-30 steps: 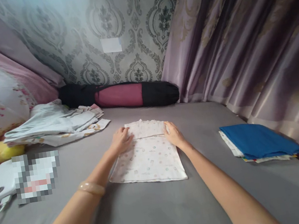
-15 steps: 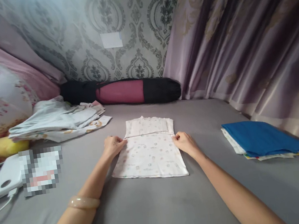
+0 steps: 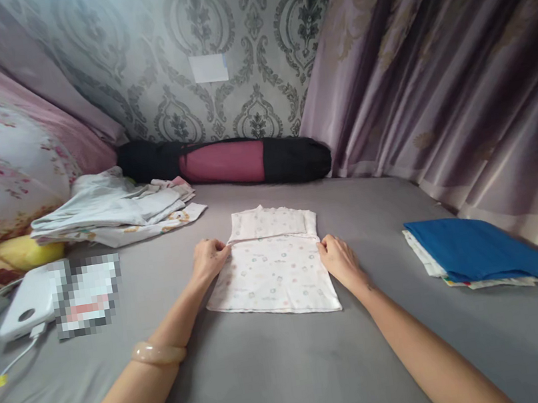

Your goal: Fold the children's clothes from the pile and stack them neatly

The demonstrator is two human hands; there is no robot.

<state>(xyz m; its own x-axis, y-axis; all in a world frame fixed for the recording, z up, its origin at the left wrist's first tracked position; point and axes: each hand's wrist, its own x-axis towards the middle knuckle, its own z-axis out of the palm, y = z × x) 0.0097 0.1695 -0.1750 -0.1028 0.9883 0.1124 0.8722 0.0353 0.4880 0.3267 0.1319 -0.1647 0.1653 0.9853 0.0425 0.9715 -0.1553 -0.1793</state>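
A small white garment with a faint print, apparently a child's shirt (image 3: 274, 271), lies flat in front of me with a folded band of cloth across its upper part. My left hand (image 3: 211, 258) pinches its left edge, just where that band ends. At the opposite edge, my right hand (image 3: 339, 258) has its fingers closed on the cloth at about the same height. The fingertips of both hands partly cover the edges they hold. A bangle circles my left forearm.
The grey sheet (image 3: 269, 376) lies underneath. Folded clothes with a blue piece on top (image 3: 478, 248) sit at right. Loose pale clothes (image 3: 113, 208), a white power bank (image 3: 36, 300) and cables are at left. A black and maroon roll (image 3: 223, 163) lies along the wall.
The view has turned slightly left, so everything sits a little further right. Both hands stay at the shirt's edges, and its folds look the same.
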